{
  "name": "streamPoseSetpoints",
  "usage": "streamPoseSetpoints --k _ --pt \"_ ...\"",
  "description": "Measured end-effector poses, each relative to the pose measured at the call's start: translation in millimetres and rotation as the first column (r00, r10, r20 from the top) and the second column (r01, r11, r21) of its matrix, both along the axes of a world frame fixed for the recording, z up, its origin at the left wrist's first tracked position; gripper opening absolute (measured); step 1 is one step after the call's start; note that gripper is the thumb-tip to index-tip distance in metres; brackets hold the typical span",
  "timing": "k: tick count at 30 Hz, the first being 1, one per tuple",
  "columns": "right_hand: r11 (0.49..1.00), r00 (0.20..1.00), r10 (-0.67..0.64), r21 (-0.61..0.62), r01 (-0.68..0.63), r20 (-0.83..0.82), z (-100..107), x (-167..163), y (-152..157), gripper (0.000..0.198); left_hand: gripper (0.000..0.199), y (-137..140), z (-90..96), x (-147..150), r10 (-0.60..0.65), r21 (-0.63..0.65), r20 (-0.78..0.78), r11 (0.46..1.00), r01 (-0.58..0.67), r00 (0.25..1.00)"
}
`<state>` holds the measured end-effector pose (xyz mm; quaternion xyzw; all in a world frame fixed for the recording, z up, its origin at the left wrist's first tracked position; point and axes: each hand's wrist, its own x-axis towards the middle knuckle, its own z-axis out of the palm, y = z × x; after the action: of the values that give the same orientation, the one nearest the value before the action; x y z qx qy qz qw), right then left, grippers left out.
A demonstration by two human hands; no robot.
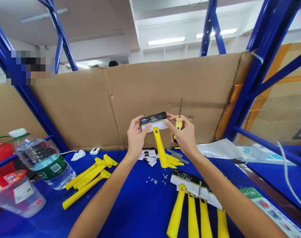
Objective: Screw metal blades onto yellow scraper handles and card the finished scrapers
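Observation:
Raised over the blue table, a scraper (159, 147) with a yellow handle hangs between my hands, its head covered by a black and white card sleeve (154, 120). My left hand (136, 136) pinches the sleeve's left end, thumb in front. At the other end, my right hand (185, 134) grips the sleeve with thumb and fingers and also holds a yellow-and-black screwdriver (179, 123), shaft upward. Small nuts (154, 181) and screws (165, 177) lie below. Behind the handle are yellow pieces (174, 161), grey metal strips (176, 154) and black-and-white cards (148, 153).
Several sleeved scrapers (193, 215) lie at front right, partly under my right forearm. Loose yellow handles (91, 175) are piled left, near a water bottle (45, 160) and a plastic tub (24, 198). A cardboard wall (165, 86) and blue posts (254, 72) enclose the table.

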<state>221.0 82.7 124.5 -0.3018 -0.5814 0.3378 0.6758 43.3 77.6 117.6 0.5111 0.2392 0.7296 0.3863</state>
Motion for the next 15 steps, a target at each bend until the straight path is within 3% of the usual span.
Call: streamPoseSetpoints --k 3,5,7,10,13,15 --pt "0.998 0.999 0.050 0.047 -0.049 -0.016 4 4 -1 0.038 0.045 1 2.7 -4 -0.082 -0.066 0.119 0.994 0.090 0.990" --pt "0.990 0.991 0.123 0.064 -0.126 0.046 9 8 -3 0.040 0.028 2 2.6 -5 -0.229 -0.194 0.174 0.946 0.261 0.958" --pt "0.982 0.968 0.179 0.035 -0.187 0.175 12 12 -5 0.044 0.015 1 0.4 -4 -0.402 -0.338 0.245 0.818 0.466 0.882" --pt "0.977 0.909 0.214 -0.058 -0.207 0.357 14 16 -7 0.049 0.020 -4 -6.7 4 -0.539 -0.436 0.380 0.612 0.660 0.752" --pt "0.973 0.868 0.232 -0.109 -0.205 0.440 12 20 -6 0.036 0.014 -7 -16.9 15 -0.605 -0.492 0.393 0.498 0.714 0.693" --pt "0.978 0.854 0.206 -0.124 -0.167 0.478 13 26 -5 0.030 0.010 -7 -23.4 20 -0.667 -0.535 0.325 0.455 0.712 0.670"
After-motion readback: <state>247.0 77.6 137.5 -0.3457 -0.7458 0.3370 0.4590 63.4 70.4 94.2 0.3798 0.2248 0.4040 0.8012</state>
